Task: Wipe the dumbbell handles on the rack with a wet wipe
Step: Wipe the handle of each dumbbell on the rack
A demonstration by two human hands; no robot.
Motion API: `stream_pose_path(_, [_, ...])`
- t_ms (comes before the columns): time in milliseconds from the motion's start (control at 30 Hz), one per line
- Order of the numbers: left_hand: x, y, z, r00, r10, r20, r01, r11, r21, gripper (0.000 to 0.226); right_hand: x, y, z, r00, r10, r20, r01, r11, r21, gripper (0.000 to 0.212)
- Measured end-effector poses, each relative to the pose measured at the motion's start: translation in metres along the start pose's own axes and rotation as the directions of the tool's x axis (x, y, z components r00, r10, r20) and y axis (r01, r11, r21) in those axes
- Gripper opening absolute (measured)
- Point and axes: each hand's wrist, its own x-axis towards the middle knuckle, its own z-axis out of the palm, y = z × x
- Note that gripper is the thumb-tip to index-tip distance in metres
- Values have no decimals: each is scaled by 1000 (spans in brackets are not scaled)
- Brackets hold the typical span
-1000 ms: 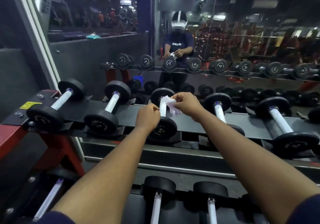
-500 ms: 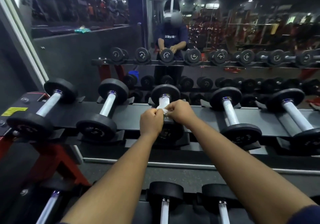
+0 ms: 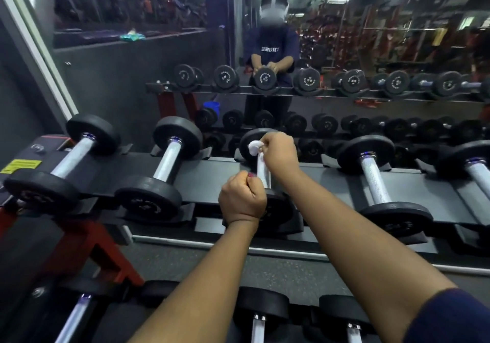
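The third dumbbell from the left on the rack's top shelf [image 3: 313, 181] has a silver handle [image 3: 263, 174] between black heads. My right hand [image 3: 279, 153] grips the far end of that handle with a crumpled white wet wipe [image 3: 255, 148] bunched at my fingers. My left hand [image 3: 242, 199] is curled round the near end of the same handle, covering most of the near head. Only a short strip of bare handle shows between my two hands.
Two dumbbells [image 3: 169, 161] lie to the left and two more [image 3: 373, 177] to the right on the same shelf. A lower shelf [image 3: 259, 324] holds further dumbbells below my forearms. A mirror behind the rack reflects me and the gym. A red frame leg [image 3: 100, 247] stands lower left.
My right hand has slid the wipe along the handle toward the far head. My left hand has dropped back toward the near end, so the hands have moved apart.
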Motion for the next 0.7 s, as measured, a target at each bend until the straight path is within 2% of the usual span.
stream_pose_path(67, [1, -2, -1, 1000, 13, 8, -13, 1000, 8, 18, 0, -3, 3, 999, -2, -36, 2, 1000, -15, 16])
stream_pose_path(133, [1, -3, -1, 1000, 29, 9, -29, 999, 16, 18, -6, 0, 2, 1000, 7, -9, -8, 997, -78, 18])
stream_pose_path(200, [1, -5, 0, 999, 45, 1, -45, 999, 27, 18, -13, 9, -1, 991, 47, 126, -23, 982, -187, 18])
stream_pose_path(267, [1, -6, 0, 998, 57, -7, -57, 998, 29, 19, -20, 23, 2, 933, 108, 343, -28, 972, -232, 9])
stream_pose_path(300, [1, -7, 1, 998, 59, -8, -58, 998, 25, 19, -22, 30, 6, 907, 133, 399, -70, 983, -168, 9])
stream_pose_path(333, [1, -8, 1, 998, 58, -8, -58, 998, 19, 20, -22, 36, 13, 896, 153, 416, -162, 987, -14, 12])
stream_pose_path(367, [1, -8, 1, 998, 56, -4, -56, 998, 14, 20, -21, 39, 20, 889, 189, 417, -291, 936, 196, 14])
stream_pose_path(433, [0, -8, 1, 999, 50, 7, -50, 999, 17, 20, -18, 39, 29, 877, 278, 391, -468, 674, 572, 21])
stream_pose_path(467, [0, -8, 1, 999, 47, 8, -48, 999, 19, 21, -15, 37, 32, 865, 305, 398, -501, 539, 677, 24])
stream_pose_path(500, [1, -8, 2, 999, 45, 7, -45, 999, 20, 21, -14, 34, 32, 852, 308, 424, -523, 442, 729, 24])
stream_pose_path(533, [1, -8, 1, 999, 42, 4, -42, 999, 20, 21, -13, 32, 31, 838, 286, 465, -546, 403, 735, 23])
stream_pose_path(600, [1, -8, 1, 999, 36, -3, -36, 999, 14, 21, -16, 34, 26, 794, 168, 584, -594, 415, 689, 22])
stream_pose_path(700, [0, -10, 1, 1000, 25, 5, -25, 1000, 4, 22, -27, 47, 19, 691, 5, 723, -656, 424, 624, 21])
